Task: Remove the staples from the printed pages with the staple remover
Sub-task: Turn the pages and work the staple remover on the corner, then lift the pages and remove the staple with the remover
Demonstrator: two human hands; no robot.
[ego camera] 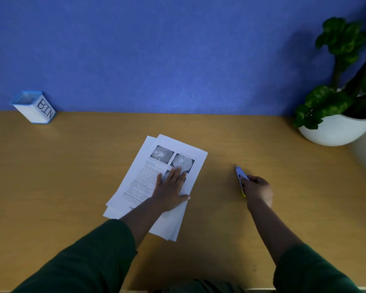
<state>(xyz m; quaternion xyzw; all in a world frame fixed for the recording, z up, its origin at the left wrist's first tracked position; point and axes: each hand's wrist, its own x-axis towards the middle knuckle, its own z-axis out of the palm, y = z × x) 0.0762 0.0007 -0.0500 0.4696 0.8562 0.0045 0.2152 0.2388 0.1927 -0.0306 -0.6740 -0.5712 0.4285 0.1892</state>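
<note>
Left hand flat on the pages, right hand holding the staple remover beside them.

Nearest, two dark green sleeves (pixel 97 256) reach over the wooden desk (pixel 61 176). The left hand (pixel 171 190) lies palm down with straight fingers on the printed pages (pixel 142 172), a loosely fanned stack lying at a slant in the middle of the desk. To the right, apart from the paper, the right hand (pixel 258 190) curls around the staple remover (pixel 240 176), its tip pointing away. Farther back, a small container marked BIN (pixel 35 107) stands at the left by the blue wall (pixel 178 49), and a potted plant (pixel 342 92) at the right.
</note>
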